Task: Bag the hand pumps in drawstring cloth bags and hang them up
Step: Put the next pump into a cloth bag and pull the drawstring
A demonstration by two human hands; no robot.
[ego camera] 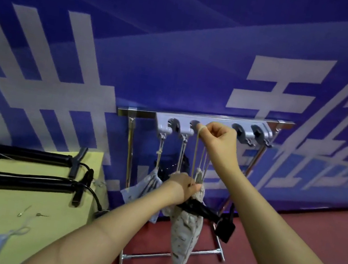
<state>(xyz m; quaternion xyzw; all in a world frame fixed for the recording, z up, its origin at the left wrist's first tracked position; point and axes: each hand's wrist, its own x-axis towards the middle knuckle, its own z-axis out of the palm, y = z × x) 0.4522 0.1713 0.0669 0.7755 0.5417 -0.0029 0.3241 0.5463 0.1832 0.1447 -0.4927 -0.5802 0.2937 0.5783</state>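
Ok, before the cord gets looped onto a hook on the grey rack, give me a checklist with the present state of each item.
1. Right hand pinches the drawstring cord up at the grey hook rack: ok.
2. Left hand grips the neck of the beige cloth bag: ok.
3. Pump fully inside that bag: not ok, a black pump part sticks out at the neck.
4. Cord already seated on a hook: cannot tell, the right hand hides that spot.
5. Free holders on the rack: ok, two grey holders at the right carry nothing.
6. Pumps left to bag: not ok, two black pumps lie on the yellow table.
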